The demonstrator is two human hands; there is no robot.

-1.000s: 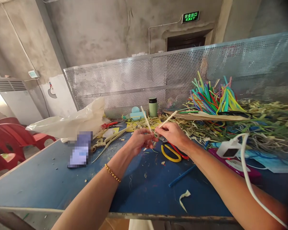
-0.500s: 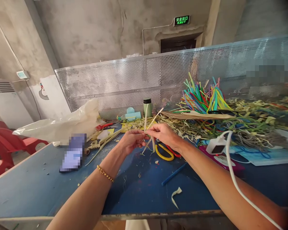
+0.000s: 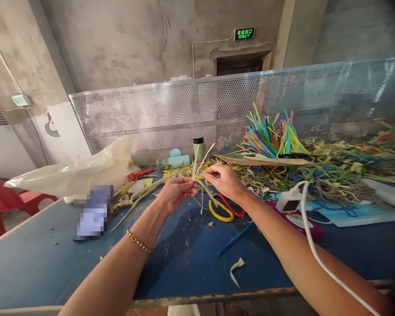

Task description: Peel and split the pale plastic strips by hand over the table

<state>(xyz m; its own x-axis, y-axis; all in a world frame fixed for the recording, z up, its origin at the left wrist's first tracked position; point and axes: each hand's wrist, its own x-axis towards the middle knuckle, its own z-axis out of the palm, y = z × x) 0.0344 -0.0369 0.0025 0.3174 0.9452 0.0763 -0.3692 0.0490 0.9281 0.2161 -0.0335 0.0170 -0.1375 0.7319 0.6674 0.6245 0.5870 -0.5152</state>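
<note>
My left hand (image 3: 176, 192) and my right hand (image 3: 224, 181) meet above the blue table (image 3: 52, 245), both pinching thin pale leaf strips (image 3: 199, 164). The strips' free ends fan upward between the hands, and shorter ends hang down below the fingers. A gold bead bracelet (image 3: 138, 242) is on my left wrist. Just beyond and below my hands lie yellow-handled scissors (image 3: 221, 212) and red-handled scissors (image 3: 232, 208) on the table.
A heap of coloured strips (image 3: 273, 134) and dried leaf scraps (image 3: 332, 171) fills the right side before a perforated metal screen (image 3: 145, 118). A white charger and cable (image 3: 291, 202), a blue stick (image 3: 234, 238), a green flask (image 3: 199, 149), a plastic bag (image 3: 85, 171) and a phone (image 3: 94, 213) lie around.
The two long strip ends, spread wide apart a second ago, have been drawn close together and upright. Both hands stayed together; the camera shifted slightly right and up.
</note>
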